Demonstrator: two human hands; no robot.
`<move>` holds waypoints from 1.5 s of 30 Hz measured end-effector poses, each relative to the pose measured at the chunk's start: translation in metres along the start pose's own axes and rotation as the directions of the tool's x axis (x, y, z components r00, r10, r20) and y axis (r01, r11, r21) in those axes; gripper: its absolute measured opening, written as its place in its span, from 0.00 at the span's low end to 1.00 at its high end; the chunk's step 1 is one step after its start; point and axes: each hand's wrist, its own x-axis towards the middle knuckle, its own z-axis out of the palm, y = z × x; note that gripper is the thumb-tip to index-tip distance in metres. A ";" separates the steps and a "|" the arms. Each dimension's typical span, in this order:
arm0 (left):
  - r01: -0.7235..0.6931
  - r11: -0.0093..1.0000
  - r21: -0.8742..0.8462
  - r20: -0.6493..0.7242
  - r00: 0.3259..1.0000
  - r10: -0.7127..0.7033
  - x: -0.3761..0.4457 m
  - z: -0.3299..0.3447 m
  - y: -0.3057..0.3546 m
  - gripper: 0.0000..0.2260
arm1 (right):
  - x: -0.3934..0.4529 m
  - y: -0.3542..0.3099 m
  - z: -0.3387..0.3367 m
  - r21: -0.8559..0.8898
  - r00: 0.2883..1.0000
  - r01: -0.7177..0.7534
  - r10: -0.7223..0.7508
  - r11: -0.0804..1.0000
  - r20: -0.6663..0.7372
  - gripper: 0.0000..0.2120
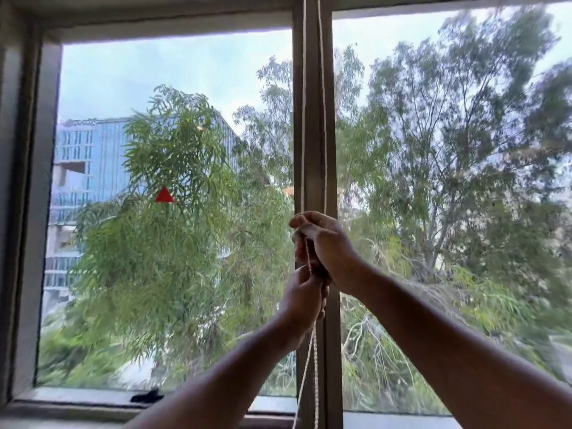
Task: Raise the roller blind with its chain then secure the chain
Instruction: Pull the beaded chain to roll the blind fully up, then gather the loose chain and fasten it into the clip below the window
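Note:
A white beaded chain hangs in two strands down the window's central mullion. My right hand is closed around the strands at mid height. Just below it, my left hand pinches the chain, and a short length runs between the two hands. The loose loop of the chain falls from my left hand toward the sill. The roller blind is out of sight above the frame's top edge, and the glass is uncovered.
The window frame borders the left pane, with the sill below. A small dark latch lies on the sill at lower left. Trees and a building show outside through both panes.

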 end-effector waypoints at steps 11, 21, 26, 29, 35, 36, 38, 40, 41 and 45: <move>0.171 0.982 0.076 -0.021 0.985 -0.170 -0.068 -0.010 -0.089 0.14 | -0.076 0.106 -0.021 -0.213 0.993 -0.013 0.037 0.977 0.108 0.11; 0.378 0.901 0.212 -0.045 0.925 -0.377 -0.120 -0.015 -0.174 0.15 | -0.133 0.189 -0.044 -0.309 0.960 -0.129 0.196 0.942 0.198 0.10; 0.420 0.861 0.287 -0.067 0.906 -0.419 -0.144 -0.019 -0.212 0.15 | -0.158 0.226 -0.052 -0.244 0.928 -0.261 0.312 0.934 0.204 0.07; 0.457 0.828 0.324 -0.103 0.887 -0.450 -0.158 -0.026 -0.232 0.14 | -0.173 0.250 -0.051 -0.230 0.890 -0.334 0.386 0.914 0.241 0.08; 0.527 0.763 0.373 -0.131 0.844 -0.519 -0.172 -0.050 -0.279 0.10 | -0.198 0.299 -0.042 -0.312 0.846 -0.358 0.447 0.880 0.289 0.08; 0.539 0.755 0.375 -0.132 0.837 -0.532 -0.172 -0.053 -0.287 0.09 | -0.201 0.307 -0.041 -0.319 0.838 -0.362 0.456 0.876 0.300 0.09; 0.540 0.752 0.379 -0.129 0.835 -0.535 -0.174 -0.059 -0.303 0.07 | -0.208 0.321 -0.040 -0.317 0.824 -0.383 0.476 0.868 0.308 0.08; 0.518 0.764 0.384 -0.119 0.849 -0.515 -0.175 -0.067 -0.319 0.08 | -0.214 0.336 -0.038 -0.322 0.824 -0.402 0.492 0.857 0.281 0.08; 0.504 0.775 0.381 -0.118 0.858 -0.500 -0.175 -0.071 -0.327 0.09 | -0.218 0.344 -0.037 -0.316 0.819 -0.422 0.507 0.850 0.270 0.07; 0.457 0.793 0.403 -0.192 0.889 -0.415 -0.172 -0.088 -0.357 0.12 | -0.229 0.368 -0.033 -0.248 0.802 -0.507 0.557 0.825 0.213 0.08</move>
